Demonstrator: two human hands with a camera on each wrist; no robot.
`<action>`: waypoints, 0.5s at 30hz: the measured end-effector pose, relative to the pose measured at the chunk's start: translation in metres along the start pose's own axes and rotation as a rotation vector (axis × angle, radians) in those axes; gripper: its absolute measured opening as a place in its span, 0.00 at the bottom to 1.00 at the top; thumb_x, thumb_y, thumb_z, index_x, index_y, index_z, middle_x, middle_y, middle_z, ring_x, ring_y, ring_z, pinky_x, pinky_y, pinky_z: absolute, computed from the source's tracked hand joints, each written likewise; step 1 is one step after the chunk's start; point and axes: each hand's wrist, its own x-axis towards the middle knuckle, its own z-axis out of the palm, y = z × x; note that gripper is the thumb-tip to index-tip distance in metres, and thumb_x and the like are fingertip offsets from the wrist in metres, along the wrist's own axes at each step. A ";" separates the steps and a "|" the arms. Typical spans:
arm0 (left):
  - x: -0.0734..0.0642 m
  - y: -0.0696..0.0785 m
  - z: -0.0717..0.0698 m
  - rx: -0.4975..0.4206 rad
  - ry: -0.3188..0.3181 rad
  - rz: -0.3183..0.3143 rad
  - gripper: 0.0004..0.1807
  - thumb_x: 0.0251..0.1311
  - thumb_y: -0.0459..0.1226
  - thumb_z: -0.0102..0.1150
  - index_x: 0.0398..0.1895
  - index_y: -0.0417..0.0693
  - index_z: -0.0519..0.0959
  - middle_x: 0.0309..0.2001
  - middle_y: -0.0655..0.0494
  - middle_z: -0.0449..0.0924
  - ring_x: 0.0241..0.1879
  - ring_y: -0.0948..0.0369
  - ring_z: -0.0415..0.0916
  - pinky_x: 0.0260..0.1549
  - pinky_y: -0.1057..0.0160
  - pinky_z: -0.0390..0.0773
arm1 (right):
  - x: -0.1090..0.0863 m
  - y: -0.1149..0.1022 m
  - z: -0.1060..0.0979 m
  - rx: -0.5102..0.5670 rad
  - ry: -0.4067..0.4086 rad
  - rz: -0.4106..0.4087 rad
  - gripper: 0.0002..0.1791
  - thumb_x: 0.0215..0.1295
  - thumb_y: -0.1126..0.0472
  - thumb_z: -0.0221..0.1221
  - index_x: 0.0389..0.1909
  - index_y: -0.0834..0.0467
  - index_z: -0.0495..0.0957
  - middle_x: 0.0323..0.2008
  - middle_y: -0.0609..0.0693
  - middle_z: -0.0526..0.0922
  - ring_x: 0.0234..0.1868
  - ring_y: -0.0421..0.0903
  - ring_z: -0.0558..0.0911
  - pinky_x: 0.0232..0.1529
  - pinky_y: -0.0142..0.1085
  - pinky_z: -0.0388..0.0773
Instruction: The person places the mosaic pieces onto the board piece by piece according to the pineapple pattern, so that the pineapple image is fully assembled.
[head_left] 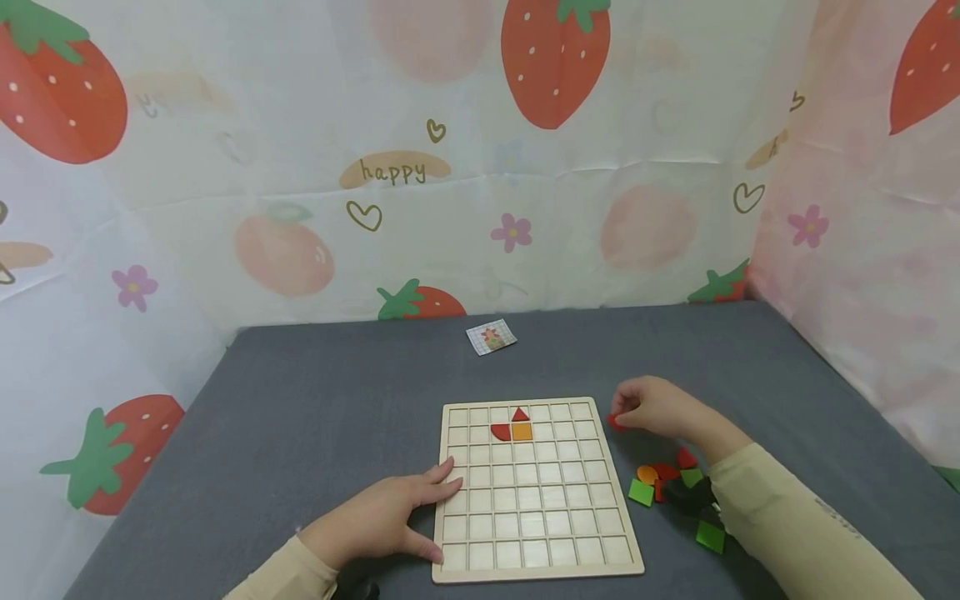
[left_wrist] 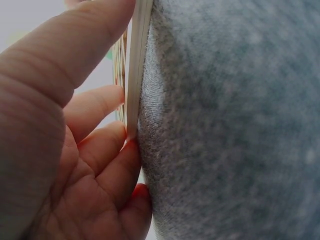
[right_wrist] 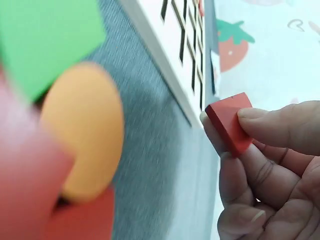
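A light wooden grid board (head_left: 540, 575) lies on the grey cloth. Along its left edge rests my left hand (head_left: 390, 512), fingers spread, with the thumb by the lower left corner; in the left wrist view, fingertips touch the board's side (left_wrist: 135, 75). Three pieces sit in its upper cells: a red triangle (head_left: 521, 415), an orange square (head_left: 522, 432) and a red rounded piece (head_left: 501, 432). Just right of the board's upper right corner, my right hand (head_left: 663, 408) pinches a small red tile (right_wrist: 232, 120) between thumb and fingers. The thumb covers part of that tile.
Right of the board lie loose pieces: an orange disc (head_left: 647, 474), green squares (head_left: 641, 492) and several red ones (head_left: 686, 457), some under my right forearm. A small printed picture card (head_left: 491, 337) lies behind the board. A fruit-patterned curtain (head_left: 465, 242) borders the table's back.
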 end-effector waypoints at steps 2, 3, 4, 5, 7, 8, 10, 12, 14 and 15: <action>0.000 -0.001 0.000 0.003 0.001 0.002 0.49 0.37 0.62 0.64 0.67 0.60 0.60 0.70 0.57 0.51 0.65 0.58 0.57 0.58 0.55 0.63 | 0.003 -0.003 0.003 -0.004 -0.004 -0.018 0.02 0.58 0.65 0.59 0.27 0.58 0.76 0.27 0.48 0.79 0.27 0.45 0.72 0.28 0.37 0.69; 0.000 -0.001 0.000 0.004 0.002 0.004 0.49 0.37 0.62 0.64 0.67 0.59 0.60 0.70 0.57 0.51 0.65 0.58 0.57 0.58 0.55 0.63 | 0.004 -0.004 0.004 -0.003 -0.005 -0.019 0.03 0.58 0.66 0.59 0.27 0.58 0.75 0.26 0.48 0.79 0.27 0.45 0.72 0.27 0.37 0.68; 0.001 -0.002 0.000 0.005 0.002 0.005 0.49 0.37 0.62 0.64 0.67 0.59 0.60 0.70 0.57 0.51 0.65 0.58 0.57 0.58 0.56 0.63 | 0.006 -0.006 0.006 0.000 -0.007 -0.020 0.02 0.58 0.66 0.59 0.27 0.58 0.76 0.26 0.48 0.79 0.27 0.45 0.72 0.28 0.37 0.69; 0.001 -0.002 0.001 0.006 0.003 0.008 0.49 0.38 0.62 0.64 0.67 0.59 0.60 0.70 0.57 0.51 0.65 0.58 0.57 0.58 0.56 0.63 | 0.007 -0.007 0.007 0.002 -0.010 -0.022 0.02 0.58 0.67 0.59 0.28 0.58 0.76 0.27 0.48 0.79 0.28 0.45 0.72 0.28 0.37 0.69; 0.001 -0.002 0.001 0.008 0.002 0.008 0.49 0.38 0.62 0.63 0.67 0.59 0.60 0.70 0.58 0.51 0.65 0.58 0.57 0.58 0.56 0.63 | 0.010 -0.010 0.009 0.004 -0.012 -0.015 0.02 0.58 0.67 0.59 0.31 0.58 0.76 0.28 0.48 0.79 0.30 0.44 0.73 0.30 0.37 0.71; 0.001 -0.002 0.001 0.008 0.001 0.008 0.49 0.38 0.62 0.63 0.67 0.59 0.60 0.70 0.58 0.51 0.65 0.58 0.57 0.58 0.56 0.63 | 0.011 -0.012 0.010 0.003 -0.010 -0.004 0.03 0.58 0.68 0.58 0.33 0.57 0.77 0.29 0.48 0.79 0.31 0.44 0.74 0.31 0.37 0.72; 0.001 -0.002 0.001 0.007 0.001 0.008 0.49 0.38 0.62 0.63 0.67 0.60 0.60 0.70 0.58 0.51 0.65 0.58 0.57 0.58 0.56 0.63 | 0.014 -0.015 0.013 0.000 -0.009 0.011 0.07 0.58 0.68 0.58 0.38 0.56 0.79 0.33 0.48 0.79 0.34 0.45 0.75 0.34 0.38 0.74; 0.000 -0.001 0.000 0.005 0.002 0.009 0.49 0.38 0.62 0.63 0.67 0.59 0.60 0.70 0.58 0.51 0.65 0.58 0.57 0.58 0.56 0.63 | 0.016 -0.019 0.015 -0.002 -0.005 0.022 0.10 0.59 0.67 0.58 0.41 0.55 0.80 0.36 0.49 0.79 0.37 0.45 0.76 0.36 0.39 0.75; -0.001 0.000 -0.001 0.003 0.004 0.012 0.49 0.38 0.61 0.64 0.67 0.59 0.61 0.70 0.57 0.51 0.65 0.58 0.57 0.58 0.56 0.63 | 0.019 -0.022 0.017 0.003 0.000 0.029 0.11 0.58 0.66 0.59 0.42 0.54 0.81 0.39 0.50 0.80 0.38 0.45 0.77 0.37 0.39 0.76; -0.001 0.001 -0.001 0.002 0.005 0.013 0.49 0.38 0.61 0.64 0.67 0.58 0.61 0.70 0.57 0.52 0.65 0.58 0.57 0.58 0.56 0.63 | 0.020 -0.023 0.019 0.009 0.004 0.026 0.11 0.58 0.66 0.59 0.42 0.55 0.81 0.39 0.50 0.80 0.38 0.45 0.77 0.36 0.39 0.76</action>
